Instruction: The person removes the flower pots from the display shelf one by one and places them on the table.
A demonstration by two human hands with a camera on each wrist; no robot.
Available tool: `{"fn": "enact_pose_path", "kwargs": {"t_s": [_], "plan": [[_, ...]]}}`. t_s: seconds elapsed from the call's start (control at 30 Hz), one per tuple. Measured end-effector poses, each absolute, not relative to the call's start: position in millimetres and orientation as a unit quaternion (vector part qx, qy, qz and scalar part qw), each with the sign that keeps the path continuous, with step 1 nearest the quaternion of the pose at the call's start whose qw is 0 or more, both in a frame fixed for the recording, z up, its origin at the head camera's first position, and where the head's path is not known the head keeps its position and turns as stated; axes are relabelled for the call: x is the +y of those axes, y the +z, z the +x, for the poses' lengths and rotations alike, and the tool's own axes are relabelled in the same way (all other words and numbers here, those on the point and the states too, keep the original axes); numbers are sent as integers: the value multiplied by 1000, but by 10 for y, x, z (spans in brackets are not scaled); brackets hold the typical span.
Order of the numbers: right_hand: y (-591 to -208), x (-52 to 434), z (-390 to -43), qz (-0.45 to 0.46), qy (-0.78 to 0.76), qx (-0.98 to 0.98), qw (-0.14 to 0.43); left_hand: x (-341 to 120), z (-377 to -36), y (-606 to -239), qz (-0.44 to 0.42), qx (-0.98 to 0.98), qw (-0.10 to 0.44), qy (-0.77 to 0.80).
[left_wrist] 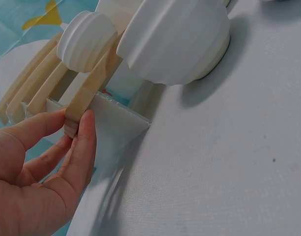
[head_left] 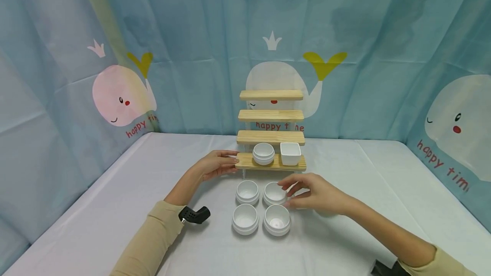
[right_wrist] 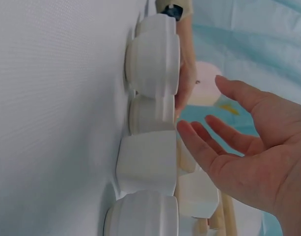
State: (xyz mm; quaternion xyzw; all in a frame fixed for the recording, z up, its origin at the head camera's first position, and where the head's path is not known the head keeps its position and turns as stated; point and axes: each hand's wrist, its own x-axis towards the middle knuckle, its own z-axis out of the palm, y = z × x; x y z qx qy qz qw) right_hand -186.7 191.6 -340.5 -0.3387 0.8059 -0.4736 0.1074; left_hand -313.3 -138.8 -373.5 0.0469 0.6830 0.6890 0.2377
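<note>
Our left fingers [left_wrist: 84, 142] pinch the left end of the lowest step of the wooden rack [head_left: 271, 162], thumb on one face of the board and the other fingers on the opposite face, so the left hand [head_left: 216, 164] holds the rack by that end. Our right fingers [right_wrist: 204, 147] are straight and slightly spread, holding nothing; the right hand [head_left: 312, 193] hovers just beside the back right cup [head_left: 274, 193], fingertips near its rim, and we cannot tell whether they touch it.

That cup stands with three other white cups [head_left: 245, 218] in a square on the surface [head_left: 115, 208], just in front of the rack, which stands toward the back edge. On the rack's lowest step sit a round ribbed bowl [head_left: 264, 153] and, just beside it, a square dish [head_left: 290, 153]. The three upper steps are bare wood.
</note>
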Motion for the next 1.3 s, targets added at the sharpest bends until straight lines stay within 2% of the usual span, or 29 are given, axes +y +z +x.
{"fn": "enact_pose_path", "kwargs": {"t_s": [0.9, 1.3], "plan": [[-3277, 1887, -2065, -306, -476, 822, 60, -1393, -3140, -3778, 58, 680, 229, 695], [-3166, 1838, -2148, -281, -471, 834, 61, -1394, -3131, -3772, 58, 682, 227, 693]]}}
